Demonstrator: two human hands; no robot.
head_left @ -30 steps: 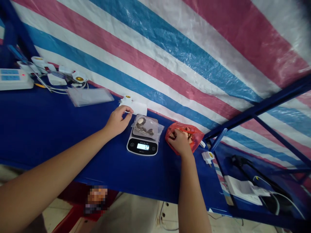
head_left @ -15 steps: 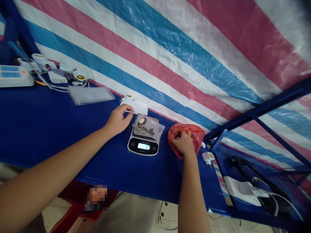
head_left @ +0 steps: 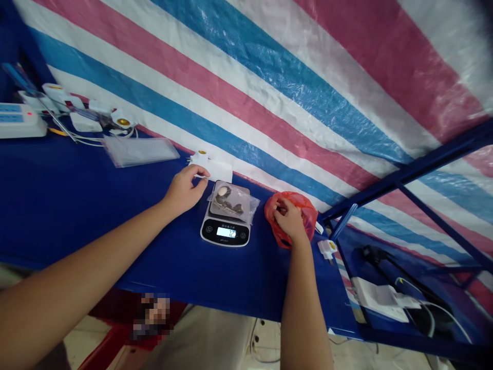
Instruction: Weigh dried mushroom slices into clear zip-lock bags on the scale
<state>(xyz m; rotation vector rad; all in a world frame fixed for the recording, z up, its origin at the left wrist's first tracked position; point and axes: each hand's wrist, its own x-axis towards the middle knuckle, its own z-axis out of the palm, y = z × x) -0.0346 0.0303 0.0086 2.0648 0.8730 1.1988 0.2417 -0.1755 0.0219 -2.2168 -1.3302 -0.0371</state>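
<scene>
A kitchen scale (head_left: 225, 234) stands on the blue table, its lit display reading about 7.2. A clear plastic bag (head_left: 249, 203) with dark, dried-looking pieces and one pale round piece lies on its weighing plate. Just left of the scale hovers my left hand (head_left: 186, 190), empty, thumb and fingers curved and apart. My right hand (head_left: 289, 220) is at the mouth of a red plastic bag (head_left: 284, 197), its fingers curled together. Something small and pale shows by the fingertips, too small to name. Most of the red bag's contents are hidden.
Behind the scale are a white plug adapter (head_left: 201, 156) and white paper (head_left: 220, 171). Clear bags (head_left: 140, 151) lie further left, near a power strip (head_left: 21, 121) and cables. Another plug (head_left: 327, 248) sits by the blue frame at right. Striped sheeting (head_left: 246, 103) backs the table.
My right hand has risen slightly out of the red bag toward its left rim, and the bag's mouth has sagged. My left hand and the scale stay put; the reading is unchanged.
</scene>
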